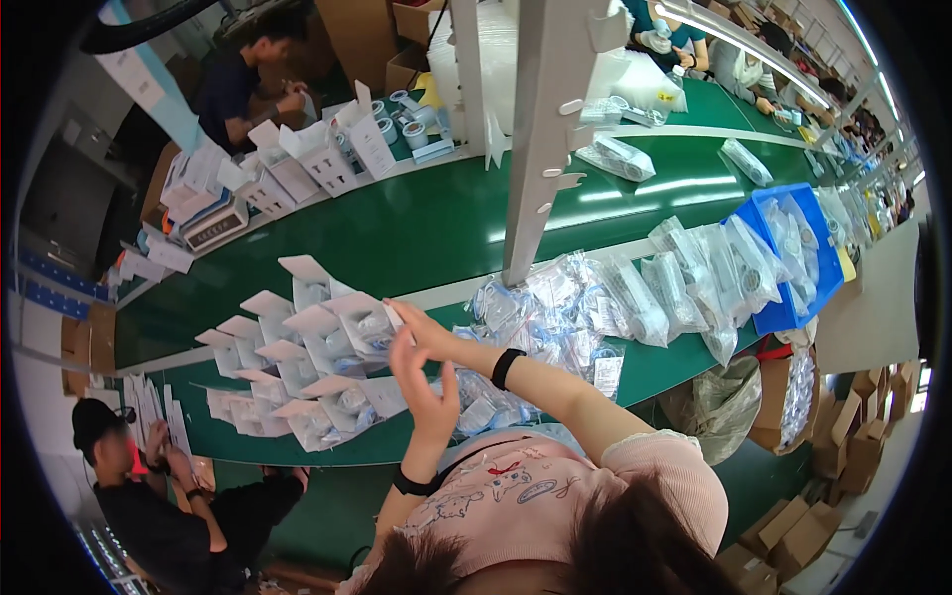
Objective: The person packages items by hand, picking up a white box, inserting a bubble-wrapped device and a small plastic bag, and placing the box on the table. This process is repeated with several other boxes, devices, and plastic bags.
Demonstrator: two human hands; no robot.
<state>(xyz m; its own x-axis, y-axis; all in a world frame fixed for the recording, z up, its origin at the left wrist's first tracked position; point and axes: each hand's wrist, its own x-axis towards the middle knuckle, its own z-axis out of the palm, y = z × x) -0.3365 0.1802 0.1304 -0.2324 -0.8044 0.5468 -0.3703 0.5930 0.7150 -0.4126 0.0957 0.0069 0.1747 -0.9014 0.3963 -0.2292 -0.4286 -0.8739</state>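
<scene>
Several open white boxes (297,372) stand in a cluster on the green table, their flaps up and clear bagged items inside. At the right end of the cluster, my right hand (424,332) has its fingers closed on the upper edge of a white box (359,322). My left hand (426,392) is raised just in front of that box, fingers stretched and apart, holding nothing; it partly covers my right fingers. To the right lies a heap of clear bags (555,297) with pale blue cables and white printed slips.
Bubble-wrapped items (684,288) lie beside a blue bin (793,258) at the right. A metal post (540,149) rises from the table's divider. Across the green belt stand other white boxes (312,159). Co-workers sit at the lower left (149,496) and far left (243,89).
</scene>
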